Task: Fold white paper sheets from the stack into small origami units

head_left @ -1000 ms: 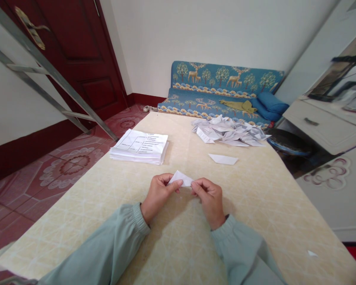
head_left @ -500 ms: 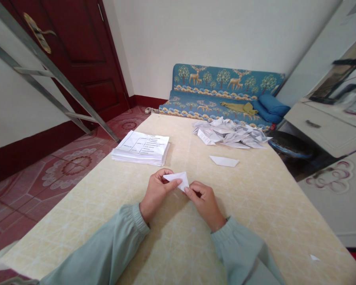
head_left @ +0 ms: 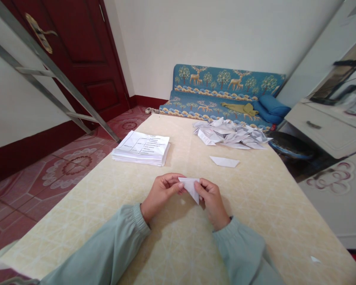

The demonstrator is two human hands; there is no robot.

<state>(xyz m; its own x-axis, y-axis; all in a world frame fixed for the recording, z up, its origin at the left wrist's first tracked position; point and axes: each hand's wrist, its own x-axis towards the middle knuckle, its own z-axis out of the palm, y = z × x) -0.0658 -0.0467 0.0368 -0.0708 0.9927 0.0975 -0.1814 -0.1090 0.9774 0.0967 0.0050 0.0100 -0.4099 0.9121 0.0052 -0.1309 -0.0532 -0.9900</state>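
A small white folded paper triangle point(head_left: 191, 187) is held just above the table between both hands. My left hand point(head_left: 165, 190) pinches its left corner, thumb on top. On the other side, my right hand point(head_left: 211, 198) grips the right edge with the thumb over the front; its other fingers are partly hidden behind the paper. Beyond the hands lies a flat folded paper strip with slanted ends point(head_left: 224, 161). Further back sits a heap of folded papers point(head_left: 228, 133). To the left is a stack of printed paper sheets point(head_left: 142, 147).
The table point(head_left: 178, 249) has a pale patterned cover, and a tiny paper scrap point(head_left: 315, 259) lies near its right edge. Behind stands a blue sofa point(head_left: 213, 99). A metal ladder point(head_left: 62, 79) leans at the left, and a white cabinet point(head_left: 317, 122) is at the right.
The paper triangle has turned and moved slightly right, its point now facing down. My right hand has gone from its lower corner to its right edge; my left hand now holds the left corner.
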